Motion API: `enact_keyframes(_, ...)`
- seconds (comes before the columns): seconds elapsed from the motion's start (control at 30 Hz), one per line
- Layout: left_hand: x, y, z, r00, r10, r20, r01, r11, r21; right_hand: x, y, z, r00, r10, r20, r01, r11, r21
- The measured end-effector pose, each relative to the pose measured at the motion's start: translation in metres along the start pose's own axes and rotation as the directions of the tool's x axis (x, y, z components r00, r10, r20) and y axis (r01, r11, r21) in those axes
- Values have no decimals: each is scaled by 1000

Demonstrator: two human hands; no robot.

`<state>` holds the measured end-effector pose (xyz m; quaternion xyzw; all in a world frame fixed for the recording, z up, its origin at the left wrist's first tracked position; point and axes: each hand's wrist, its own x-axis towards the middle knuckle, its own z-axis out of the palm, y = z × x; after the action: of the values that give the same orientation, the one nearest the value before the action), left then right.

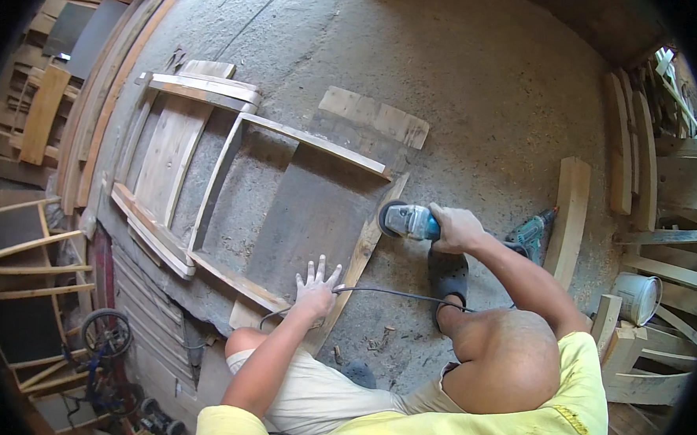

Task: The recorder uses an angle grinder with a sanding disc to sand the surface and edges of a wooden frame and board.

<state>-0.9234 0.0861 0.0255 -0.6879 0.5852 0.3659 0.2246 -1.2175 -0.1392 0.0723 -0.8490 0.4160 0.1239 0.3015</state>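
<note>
My right hand [459, 229] is closed around the rear body of an angle grinder [410, 222] with a teal housing. The grinder's dark disc meets or nearly meets the edge of a light wooden board [374, 233]; whether it touches or spins I cannot tell. My left hand [316, 287], fingers spread, rests near the lower end of this board, over a black power cord [392, 290]. A wooden frame [217, 181] lies on the floor to the left, with a dark flat panel [307, 209] between its side rails.
A teal cordless drill [531, 230] lies by a thick timber [568, 220] on the right. A white bucket [634, 297] stands among stacked wood. Long planks [116, 81] and a small wheeled bike [106, 335] are at the left. My shod foot [447, 276] is near the grinder.
</note>
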Motion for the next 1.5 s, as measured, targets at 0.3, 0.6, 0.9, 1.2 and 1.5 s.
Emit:
enact_keyframes(0.3,7,1,9,1000,14,5,-14,999,-40,15,44,-21,957,227,-182,-221,974,57)
enact_keyframes(0.6,10,-1,-3,995,4,99,-1,999,-33,18,18,-11,999,-9,-41,9,1000,-12)
enact_keyframes(0.9,8,1,-7,994,6,112,-2,999,-33,38,49,-36,985,99,-143,-102,995,-12)
enact_keyframes(1.2,12,2,-10,994,-7,108,13,999,-52,65,52,-53,918,292,-269,-267,955,127)
enact_keyframes(1.5,8,3,-8,994,-14,112,22,997,-72,75,63,-80,886,344,-312,-324,939,115)
